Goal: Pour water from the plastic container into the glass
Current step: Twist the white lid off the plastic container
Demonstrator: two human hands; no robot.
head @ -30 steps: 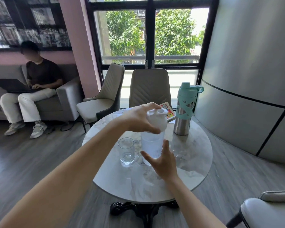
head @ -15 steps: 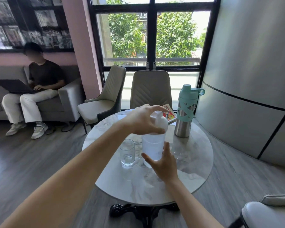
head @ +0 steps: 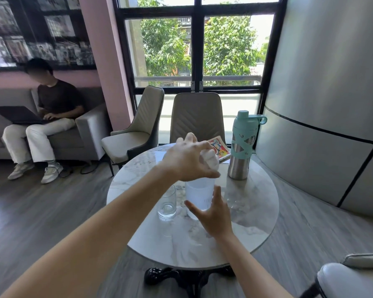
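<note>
Standing between both hands' fingers: plastic container

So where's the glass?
The glass stands on the round table, just left of the plastic container, partly behind the left forearm.

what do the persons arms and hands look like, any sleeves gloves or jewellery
Both arms are bare as far up as the view shows: no sleeve edge is visible on either forearm. The left hand and right hand wear no gloves, and no ring, watch or bracelet shows on the fingers or wrists. Fingernails are too small to judge.
</note>
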